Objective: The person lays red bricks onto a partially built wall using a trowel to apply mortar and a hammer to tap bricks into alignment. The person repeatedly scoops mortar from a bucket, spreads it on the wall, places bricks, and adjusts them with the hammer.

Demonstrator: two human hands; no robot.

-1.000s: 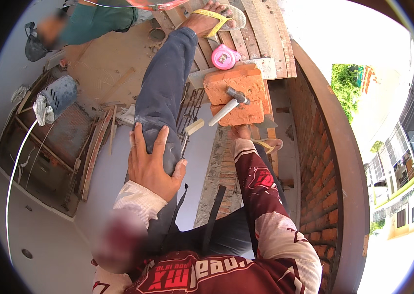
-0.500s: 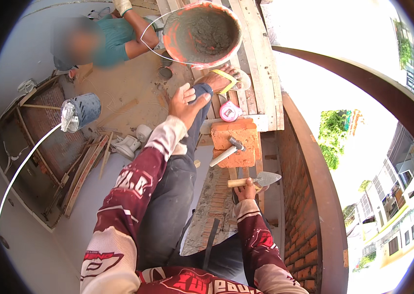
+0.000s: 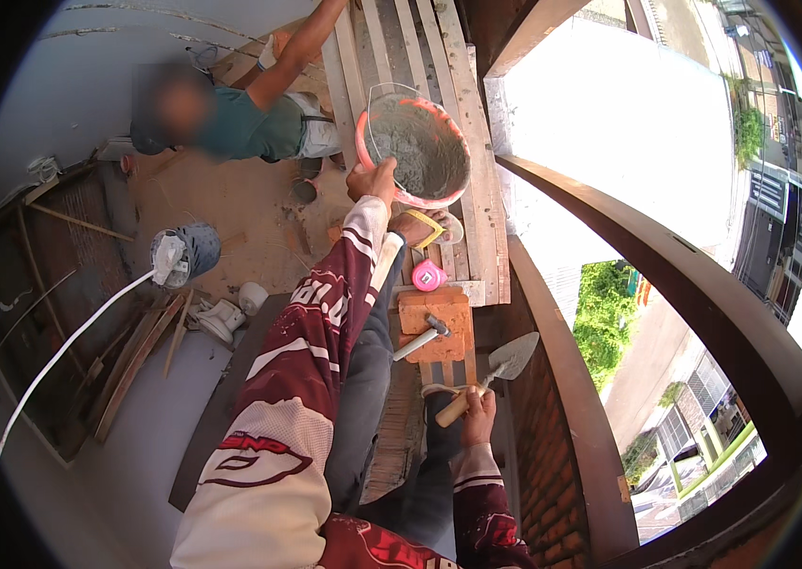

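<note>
My left hand (image 3: 374, 182) is closed on the near left rim of an orange bucket (image 3: 463, 180). Wet grey mortar (image 3: 420, 159) lies inside it, and its wire handle leans over the opening. In my right hand (image 3: 479, 417) is a pointing trowel (image 3: 515, 357), held by its wooden handle, with the blade toward the upper right and grey residue on it. Between the two hands, a small hammer (image 3: 422, 339) rests on orange bricks (image 3: 456, 318). A pink tape measure (image 3: 428, 276) sits just beyond the bricks, close to my sandalled foot (image 3: 420, 228).
Wooden planks (image 3: 482, 123) form a platform under the bucket. A brick wall (image 3: 545, 474) with a brown frame (image 3: 581, 417) borders an outdoor drop on the right. A co-worker (image 3: 254, 123) is at the upper left. A dark pail (image 3: 197, 248) and loose timber (image 3: 140, 365) are at left.
My left hand has reached forward from above my leg and taken hold of the bucket's rim. The trowel has turned, its blade now pointing up and right. The co-worker's arm has stretched out farther.
</note>
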